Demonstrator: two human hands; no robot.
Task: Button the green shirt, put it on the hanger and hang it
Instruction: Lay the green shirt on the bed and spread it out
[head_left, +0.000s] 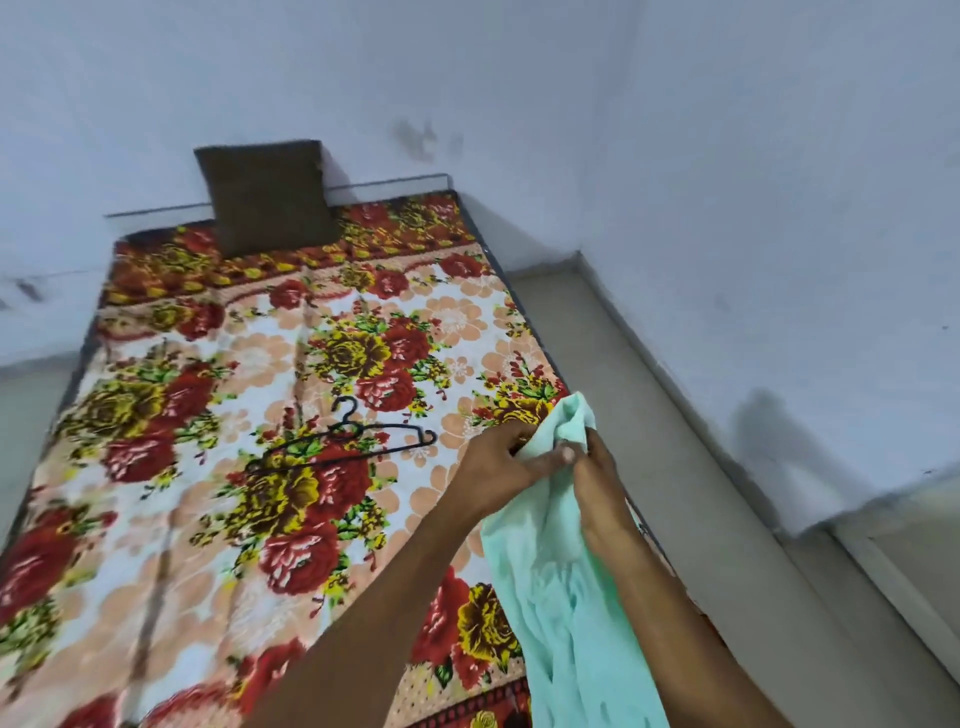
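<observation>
The pale green shirt (550, 587) hangs down over the right side of the bed, held up by both hands at its top edge. My left hand (506, 462) pinches the fabric near the top with thumb and fingers. Close beside it, my right hand (597, 493) grips the same bunched cloth from the right. Whether a button sits between the fingers is hidden by the folds. A black hanger (343, 441) lies flat on the bed, left of my hands and apart from the shirt.
The bed (156, 519) is covered with a flowered red, yellow and white blanket. A dark brown cushion (267, 195) leans against the far wall. A grey floor strip (675, 467) and a white wall run along the bed's right side.
</observation>
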